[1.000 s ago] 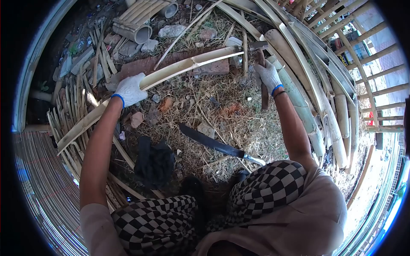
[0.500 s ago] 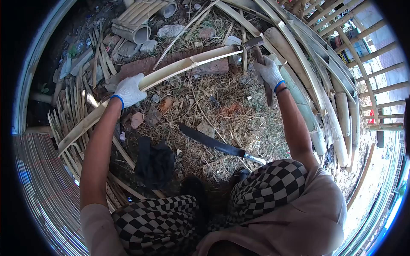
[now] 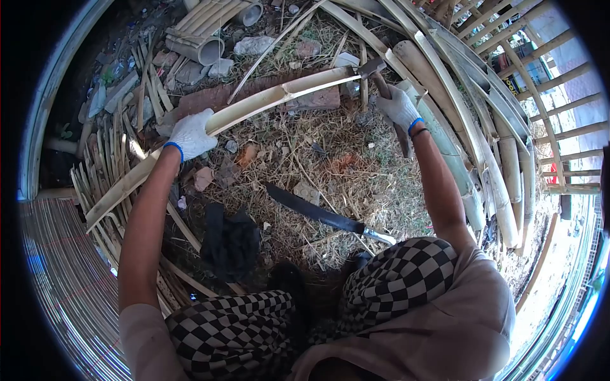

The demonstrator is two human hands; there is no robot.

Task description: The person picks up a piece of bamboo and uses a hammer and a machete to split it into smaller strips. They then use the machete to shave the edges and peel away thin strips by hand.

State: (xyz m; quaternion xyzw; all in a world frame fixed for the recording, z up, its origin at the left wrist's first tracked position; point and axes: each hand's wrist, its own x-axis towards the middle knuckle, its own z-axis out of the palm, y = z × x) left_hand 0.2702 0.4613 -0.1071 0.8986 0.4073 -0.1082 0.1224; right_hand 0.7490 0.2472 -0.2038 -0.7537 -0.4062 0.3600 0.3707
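My left hand (image 3: 192, 135), in a white knit glove with a blue cuff, is closed round a long split bamboo strip (image 3: 251, 106). The strip slants from the lower left up to the right, its hollow inner side partly showing. My right hand (image 3: 399, 108), gloved the same way, grips a hammer (image 3: 384, 84) by its wooden handle. The hammer's metal head is right at the strip's far right end, where a small dark piece shows. Below, on the straw-covered ground, lies a machete (image 3: 314, 211) with a dark curved blade and a light handle.
A heap of bamboo strips (image 3: 121, 171) lies at left. Long bamboo pieces (image 3: 473, 140) curve along the right. Bricks (image 3: 311, 100) lie behind the strip, bamboo tubes (image 3: 210, 51) stand farther back. A dark cloth (image 3: 230, 244) is near my feet; a bamboo lattice (image 3: 559, 89) rises at right.
The hammer head has shifted slightly left and down against the strip's end, and its handle has tilted a little. My left hand and the strip stay where they were.
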